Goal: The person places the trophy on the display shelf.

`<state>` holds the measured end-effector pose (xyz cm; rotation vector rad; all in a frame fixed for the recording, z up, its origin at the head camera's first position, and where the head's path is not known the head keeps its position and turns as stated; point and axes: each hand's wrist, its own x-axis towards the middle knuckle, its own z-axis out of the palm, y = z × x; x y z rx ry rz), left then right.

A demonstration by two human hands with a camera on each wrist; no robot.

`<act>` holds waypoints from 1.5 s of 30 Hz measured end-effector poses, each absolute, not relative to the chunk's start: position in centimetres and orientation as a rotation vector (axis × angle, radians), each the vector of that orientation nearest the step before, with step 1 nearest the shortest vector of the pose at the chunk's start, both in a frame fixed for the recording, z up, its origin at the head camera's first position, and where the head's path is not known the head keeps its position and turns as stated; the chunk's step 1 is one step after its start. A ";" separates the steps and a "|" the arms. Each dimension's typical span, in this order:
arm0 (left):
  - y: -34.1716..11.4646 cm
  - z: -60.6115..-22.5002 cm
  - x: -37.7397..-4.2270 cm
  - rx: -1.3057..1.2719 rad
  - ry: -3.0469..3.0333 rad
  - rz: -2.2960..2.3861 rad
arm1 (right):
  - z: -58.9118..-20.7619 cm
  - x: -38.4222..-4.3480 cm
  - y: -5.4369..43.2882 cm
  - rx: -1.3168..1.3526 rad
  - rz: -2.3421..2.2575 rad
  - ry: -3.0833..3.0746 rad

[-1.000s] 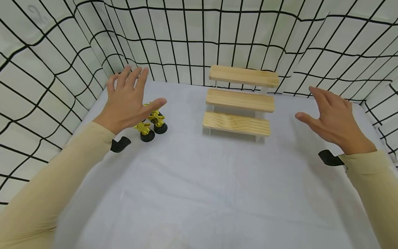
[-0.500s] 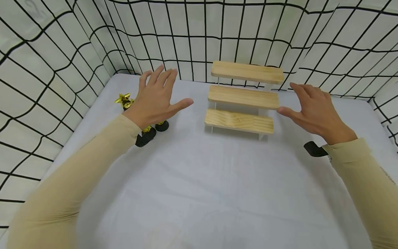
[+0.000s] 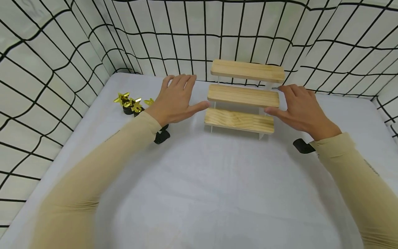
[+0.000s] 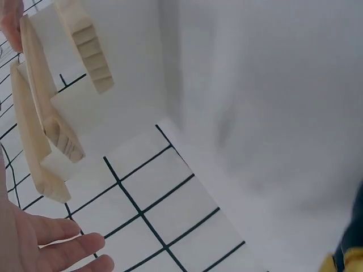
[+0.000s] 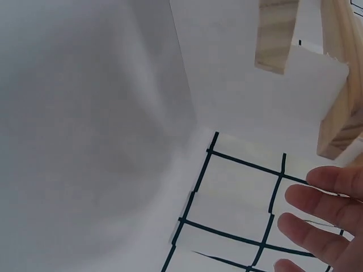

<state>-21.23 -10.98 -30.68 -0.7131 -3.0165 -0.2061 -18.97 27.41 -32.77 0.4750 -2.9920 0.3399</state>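
Observation:
A three-tier display stand with wooden shelves (image 3: 244, 95) on clear supports stands at the back of the table. My left hand (image 3: 175, 100) is at its left side, fingers extended, thumb tip beside the ends of the lower shelves. On the other side is my right hand (image 3: 304, 112), its thumb overlapping the right ends of the lower shelves in the head view. Whether either thumb touches the wood, I cannot tell. In the right wrist view, the fingers (image 5: 323, 207) are straight and hold nothing. Gold star trophies (image 3: 135, 104) with black bases stand left of my left hand, partly hidden by it.
A white cloth (image 3: 217, 186) covers the table. Black grid lines run over the white walls (image 3: 174, 45) at the back and both sides, with the back wall close behind the stand. A black wrist mount (image 3: 303, 146) juts from the right sleeve.
Both hands have moved inward, the left one rightward past the trophies and the right one leftward, to the two sides of the stand. The head view has tilted slightly. The stand stays in place.

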 end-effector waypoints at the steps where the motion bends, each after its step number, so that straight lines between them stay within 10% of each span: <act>1: -10.7 -30.8 -21.3 -0.720 -3.018 -0.214 | -32.8 -19.0 27.3 0.477 0.337 -2.990; 45: -4.4 -32.9 -22.9 -0.871 -2.782 0.047 | -33.3 -20.6 25.0 0.582 0.183 -2.911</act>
